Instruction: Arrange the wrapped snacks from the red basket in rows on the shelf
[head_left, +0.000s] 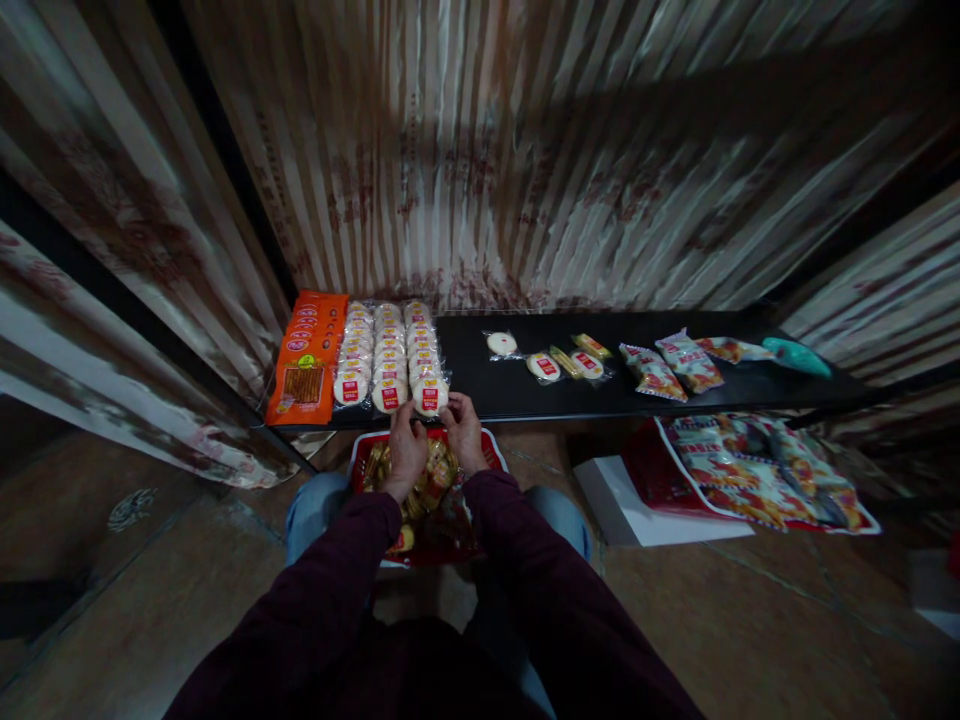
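My left hand (407, 450) and my right hand (463, 432) are at the shelf's front edge, one on each side of a round white wrapped rice cracker (430, 396) with a red label. Their fingers pinch its clear wrapper at the lower corners. This cracker lies at the front of the rightmost of three overlapping rows. The middle row (389, 393) and left row (350, 387) hold similar crackers. Below my hands, between my knees, a red basket (495, 450) holds several gold-wrapped snacks (439, 475), partly hidden by my forearms.
An orange snack bag (306, 360) lies at the left end of the black shelf (480, 385). Loose crackers (544, 367), red-and-white snack packets (651, 373) and a teal packet (796, 356) lie to the right. A second red basket (649, 470) of packets sits below, beside a white box (611, 500).
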